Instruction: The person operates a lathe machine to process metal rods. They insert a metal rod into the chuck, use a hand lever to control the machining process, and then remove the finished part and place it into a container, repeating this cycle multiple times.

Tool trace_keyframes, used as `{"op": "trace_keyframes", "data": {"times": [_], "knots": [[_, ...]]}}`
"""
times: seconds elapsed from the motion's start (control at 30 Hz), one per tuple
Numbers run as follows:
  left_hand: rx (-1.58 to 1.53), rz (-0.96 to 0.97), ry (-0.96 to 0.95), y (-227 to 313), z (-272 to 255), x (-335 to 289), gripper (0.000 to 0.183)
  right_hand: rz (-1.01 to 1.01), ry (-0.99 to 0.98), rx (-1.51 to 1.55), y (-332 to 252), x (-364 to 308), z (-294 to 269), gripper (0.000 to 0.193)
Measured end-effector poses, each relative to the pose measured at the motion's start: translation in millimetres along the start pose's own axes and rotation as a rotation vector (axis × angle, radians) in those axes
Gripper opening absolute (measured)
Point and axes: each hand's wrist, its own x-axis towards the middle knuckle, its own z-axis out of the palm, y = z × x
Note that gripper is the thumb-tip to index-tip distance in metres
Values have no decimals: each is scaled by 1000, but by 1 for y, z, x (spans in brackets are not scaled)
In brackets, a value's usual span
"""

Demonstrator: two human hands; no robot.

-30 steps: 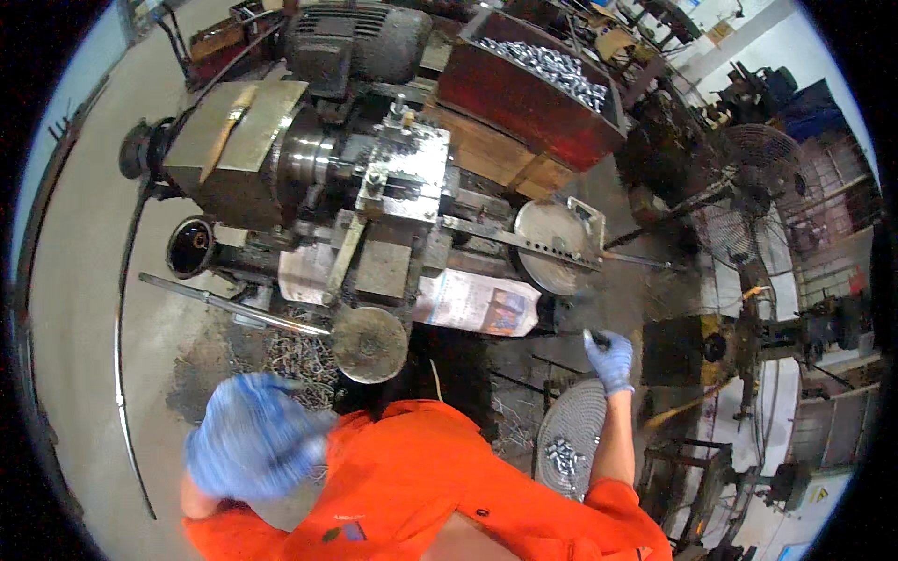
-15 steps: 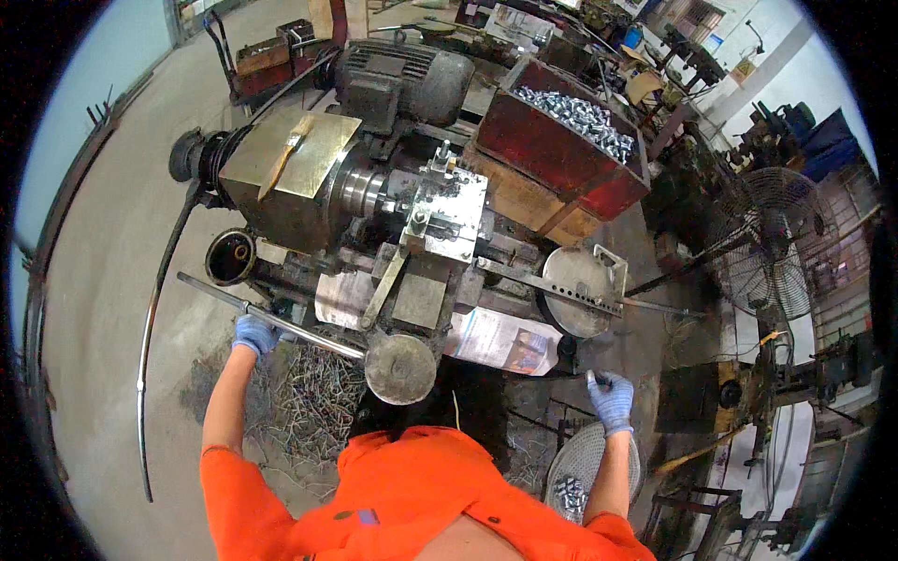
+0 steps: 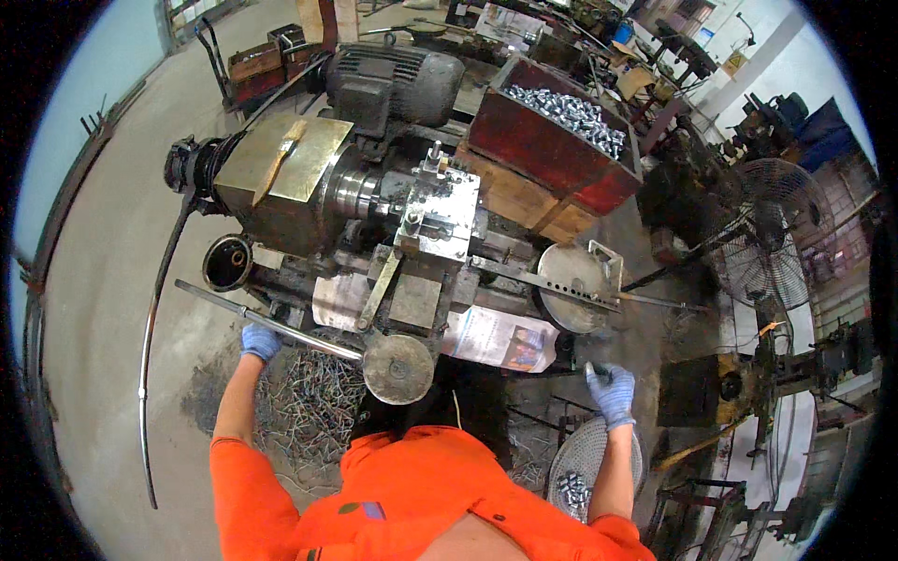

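Cannot tell grip of left hand [image 3: 260, 343], just below metal rod [image 3: 299, 334] left of round disc [image 3: 398, 369], or of right hand [image 3: 613, 395] near perforated tray [image 3: 578, 455]; could knock left hand against rod through such closeness.

The grey floor [image 3: 103, 252] carries a tangled heap of metal shavings [image 3: 313, 407] (darker toward its left edge). A brush [image 3: 281, 164] lies aslant on the brassy top plate [image 3: 316, 152] of a machine [image 3: 440, 220]. A wooden crate [image 3: 514, 192] bears a dark red bin [image 3: 533, 154] of shiny metal pieces [image 3: 572, 122]; a round tray [image 3: 608, 458] holds a smaller pile [image 3: 572, 489].
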Motion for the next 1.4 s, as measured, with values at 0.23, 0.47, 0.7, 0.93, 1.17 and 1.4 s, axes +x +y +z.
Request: {"op": "trace_keyframes", "data": {"times": [0.23,0.47,0.7,0.93,1.17,1.4], "knots": [[-212,-4,37,-4,-26,-31,40,-314,-23,140,-109,74,-5,29],[-460,-163,527,-93,-164,-112,32,-1016,170,207,-288,141,46,41],[-684,-577,632,-225,-121,-184,43,-833,-491,-290,-399,162,111,49],[-418,-672,573,-93,-127,-193,49,-785,-468,-150,-387,162,115,46],[-1049,-498,331,-89,-134,-188,21,-777,-463,-131,-384,162,118,46],[-1128,-258,337,-114,-137,-111,22,-836,-317,-227,-372,164,110,47]]}}
